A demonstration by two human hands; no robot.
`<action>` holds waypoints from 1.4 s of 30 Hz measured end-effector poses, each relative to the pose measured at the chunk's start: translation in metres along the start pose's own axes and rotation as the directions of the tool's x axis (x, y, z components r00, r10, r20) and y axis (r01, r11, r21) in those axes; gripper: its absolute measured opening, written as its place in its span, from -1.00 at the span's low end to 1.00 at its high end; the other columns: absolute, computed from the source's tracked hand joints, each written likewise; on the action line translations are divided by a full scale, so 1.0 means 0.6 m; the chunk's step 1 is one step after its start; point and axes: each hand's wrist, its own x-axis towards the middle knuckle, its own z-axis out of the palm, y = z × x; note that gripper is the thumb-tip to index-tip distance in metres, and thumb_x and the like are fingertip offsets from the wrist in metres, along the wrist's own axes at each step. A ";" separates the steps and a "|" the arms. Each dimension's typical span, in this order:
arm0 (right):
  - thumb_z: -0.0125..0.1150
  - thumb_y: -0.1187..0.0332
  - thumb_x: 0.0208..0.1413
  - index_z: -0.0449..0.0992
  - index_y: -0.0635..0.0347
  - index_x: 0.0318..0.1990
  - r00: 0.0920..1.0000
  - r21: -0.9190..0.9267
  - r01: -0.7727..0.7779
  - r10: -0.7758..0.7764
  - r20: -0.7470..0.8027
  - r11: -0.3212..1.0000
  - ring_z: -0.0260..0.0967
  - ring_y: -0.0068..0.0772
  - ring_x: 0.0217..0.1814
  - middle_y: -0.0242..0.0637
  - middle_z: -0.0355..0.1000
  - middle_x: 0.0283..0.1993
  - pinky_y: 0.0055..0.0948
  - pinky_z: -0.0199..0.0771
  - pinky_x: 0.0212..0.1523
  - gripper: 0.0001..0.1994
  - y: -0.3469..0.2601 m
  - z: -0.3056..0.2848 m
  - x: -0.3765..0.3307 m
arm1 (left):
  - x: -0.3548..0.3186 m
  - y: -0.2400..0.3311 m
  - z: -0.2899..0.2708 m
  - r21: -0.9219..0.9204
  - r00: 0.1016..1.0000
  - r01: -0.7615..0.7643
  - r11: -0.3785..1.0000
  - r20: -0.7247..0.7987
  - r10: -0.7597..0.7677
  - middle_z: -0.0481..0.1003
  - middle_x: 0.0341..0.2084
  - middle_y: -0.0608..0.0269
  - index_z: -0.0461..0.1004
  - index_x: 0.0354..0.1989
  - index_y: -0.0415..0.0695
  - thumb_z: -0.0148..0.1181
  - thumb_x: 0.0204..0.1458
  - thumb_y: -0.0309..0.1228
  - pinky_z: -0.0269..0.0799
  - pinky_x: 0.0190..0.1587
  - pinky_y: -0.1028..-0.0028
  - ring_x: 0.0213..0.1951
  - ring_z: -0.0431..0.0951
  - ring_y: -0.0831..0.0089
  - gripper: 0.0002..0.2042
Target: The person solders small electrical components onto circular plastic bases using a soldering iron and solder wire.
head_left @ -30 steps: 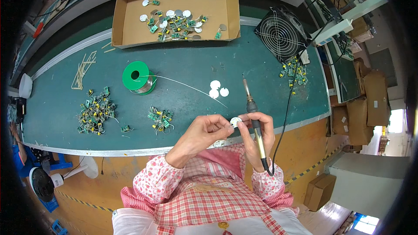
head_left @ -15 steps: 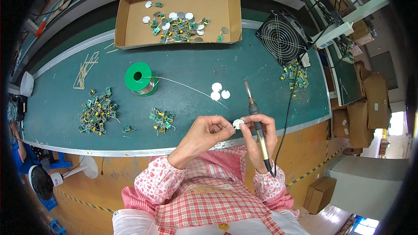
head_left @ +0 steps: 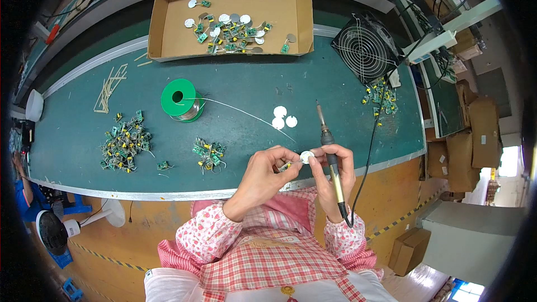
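Observation:
Near the front edge of the bench, my left hand (head_left: 259,177) pinches a small green circuit board (head_left: 285,166) with a yellow part; most of it is hidden by the fingers. Thumb and finger of my right hand (head_left: 323,190) grip a round white disc (head_left: 306,157), close beside the board. The same hand also carries a soldering iron (head_left: 326,135), its tip pointing away from me and up off the disc. Beyond my hands lie several white discs (head_left: 279,112). A thin solder wire (head_left: 241,111) runs toward them from a green spool (head_left: 179,90).
A cardboard box (head_left: 230,57) with disc-and-board assemblies stands at the back. Board piles (head_left: 127,142) lie left, with a smaller heap (head_left: 209,154) nearer my hands. At right are a black fan (head_left: 366,49), more boards (head_left: 380,98) and the iron's cord (head_left: 370,151).
My left hand has turned and shifted slightly, so the board between its fingers now shows. My right hand still holds the disc and the iron, almost unmoved.

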 end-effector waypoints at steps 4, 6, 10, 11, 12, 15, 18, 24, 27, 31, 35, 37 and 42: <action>0.21 0.56 0.05 0.34 0.27 -0.11 1.000 -0.003 0.022 -0.022 0.003 1.000 0.46 -0.54 -0.27 -0.21 0.50 -0.25 -0.57 0.47 -0.26 -0.74 -0.006 0.002 0.003 | 0.002 0.005 -0.003 -0.011 0.999 0.041 0.999 -0.001 -0.041 0.47 -0.50 0.41 0.53 -0.35 -0.30 0.23 0.00 -0.48 0.26 -0.42 0.65 -0.44 0.37 0.73 -0.88; 0.20 0.57 0.05 0.36 0.28 -0.13 0.998 -0.087 0.017 -0.022 -0.057 0.996 0.48 -0.52 -0.28 -0.20 0.51 -0.27 -0.56 0.47 -0.28 -0.77 -0.021 0.001 0.003 | 0.005 0.004 -0.006 -0.053 0.998 0.054 0.997 -0.008 -0.055 0.48 -0.50 0.42 0.54 -0.34 -0.28 0.23 0.01 -0.48 0.26 -0.42 0.65 -0.45 0.37 0.73 -0.88; 0.16 0.54 0.07 0.37 0.31 -0.22 0.967 -0.127 0.149 -0.171 -0.186 0.981 0.52 -0.43 -0.43 -0.17 0.50 -0.48 -0.58 0.46 -0.39 -0.86 -0.023 -0.025 -0.019 | 0.011 0.008 -0.012 -0.288 0.990 0.125 0.949 -0.023 -0.137 0.50 -0.51 0.41 0.55 -0.32 -0.24 0.23 0.02 -0.45 0.25 -0.44 0.68 -0.47 0.36 0.75 -0.88; 0.14 0.51 0.08 0.36 0.31 -0.26 0.963 -0.101 0.199 -0.214 -0.162 0.975 0.51 -0.44 -0.48 -0.18 0.48 -0.53 -0.59 0.45 -0.44 -0.89 -0.023 -0.037 -0.024 | 0.012 0.011 -0.014 -0.314 0.990 0.122 0.942 -0.034 -0.139 0.51 -0.51 0.41 0.55 -0.31 -0.24 0.23 0.02 -0.44 0.23 -0.45 0.68 -0.48 0.35 0.76 -0.87; 0.13 0.48 0.09 0.36 0.31 -0.30 0.957 -0.073 0.248 -0.256 -0.138 0.966 0.50 -0.45 -0.54 -0.18 0.46 -0.57 -0.61 0.45 -0.49 -0.90 -0.023 -0.045 -0.028 | 0.014 0.011 -0.014 -0.315 0.989 0.123 0.941 -0.035 -0.141 0.51 -0.51 0.41 0.55 -0.31 -0.24 0.23 0.02 -0.44 0.23 -0.45 0.68 -0.48 0.35 0.76 -0.87; 0.11 0.42 0.10 0.34 0.31 -0.36 0.942 0.041 0.314 -0.306 -0.139 0.948 0.47 -0.46 -0.64 -0.21 0.42 -0.65 -0.61 0.43 -0.61 -0.86 -0.026 -0.044 -0.034 | 0.018 0.011 -0.013 -0.377 0.990 0.105 0.920 -0.046 -0.132 0.51 -0.51 0.40 0.55 -0.32 -0.25 0.23 0.03 -0.43 0.21 -0.46 0.69 -0.49 0.35 0.75 -0.86; 0.01 0.35 0.13 0.27 0.30 -0.34 0.943 -0.019 0.332 -0.332 -0.012 0.943 0.34 -0.44 -0.72 -0.25 0.31 -0.63 -0.56 0.27 -0.63 -0.83 -0.030 -0.043 -0.036 | 0.021 0.009 -0.013 -0.420 0.991 0.078 0.904 -0.065 -0.116 0.51 -0.51 0.40 0.54 -0.32 -0.26 0.22 0.03 -0.44 0.21 -0.45 0.69 -0.50 0.34 0.74 -0.87; 0.01 0.37 0.13 0.28 0.31 -0.34 0.947 -0.006 0.322 -0.322 0.023 0.947 0.35 -0.47 -0.74 -0.19 0.34 -0.61 -0.57 0.29 -0.67 -0.84 -0.028 -0.039 -0.034 | 0.022 0.009 -0.016 -0.419 0.989 0.090 0.903 -0.066 -0.130 0.50 -0.50 0.39 0.54 -0.33 -0.25 0.22 0.04 -0.44 0.20 -0.45 0.69 -0.49 0.34 0.73 -0.87; 0.06 0.41 0.10 0.31 0.33 -0.36 0.936 -0.007 0.352 -0.352 0.008 0.936 0.39 -0.47 -0.72 -0.23 0.36 -0.66 -0.58 0.35 -0.68 -0.85 -0.023 -0.038 -0.030 | 0.020 0.012 -0.016 -0.417 0.989 0.085 0.905 -0.075 -0.127 0.49 -0.51 0.40 0.54 -0.33 -0.25 0.22 0.04 -0.44 0.20 -0.45 0.69 -0.49 0.33 0.73 -0.87; 0.10 0.47 0.07 0.34 0.34 -0.37 0.920 -0.006 0.391 -0.391 0.004 0.920 0.43 -0.48 -0.70 -0.28 0.37 -0.72 -0.59 0.38 -0.71 -0.88 -0.023 -0.035 -0.027 | 0.019 0.012 -0.017 -0.415 0.991 0.079 0.906 -0.068 -0.118 0.49 -0.51 0.41 0.54 -0.33 -0.25 0.21 0.05 -0.43 0.20 -0.45 0.69 -0.49 0.33 0.73 -0.87; 0.10 0.49 0.06 0.33 0.34 -0.36 0.905 -0.026 0.423 -0.421 0.060 0.906 0.43 -0.48 -0.69 -0.28 0.38 -0.72 -0.59 0.39 -0.69 -0.90 -0.024 -0.040 -0.027 | 0.017 0.012 -0.017 -0.413 0.990 0.086 0.906 -0.070 -0.126 0.49 -0.51 0.40 0.54 -0.33 -0.26 0.22 0.05 -0.44 0.20 -0.44 0.69 -0.49 0.33 0.73 -0.87; 0.10 0.50 0.06 0.33 0.34 -0.37 0.903 -0.089 0.426 -0.415 0.113 0.900 0.44 -0.49 -0.68 -0.29 0.38 -0.73 -0.58 0.41 -0.67 -0.90 -0.023 -0.041 -0.028 | 0.017 0.008 -0.018 -0.415 0.988 0.093 0.905 -0.073 -0.135 0.49 -0.51 0.40 0.54 -0.33 -0.26 0.22 0.04 -0.44 0.21 -0.44 0.69 -0.49 0.33 0.73 -0.87; 0.08 0.41 0.11 0.31 0.34 -0.34 0.968 0.063 0.249 -0.246 -0.048 0.966 0.42 -0.47 -0.69 -0.25 0.37 -0.68 -0.56 0.39 -0.67 -0.84 -0.024 -0.037 -0.042 | 0.015 0.005 -0.018 -0.437 0.990 0.090 0.895 -0.063 -0.130 0.49 -0.52 0.40 0.54 -0.33 -0.27 0.22 0.03 -0.45 0.21 -0.44 0.68 -0.50 0.33 0.73 -0.87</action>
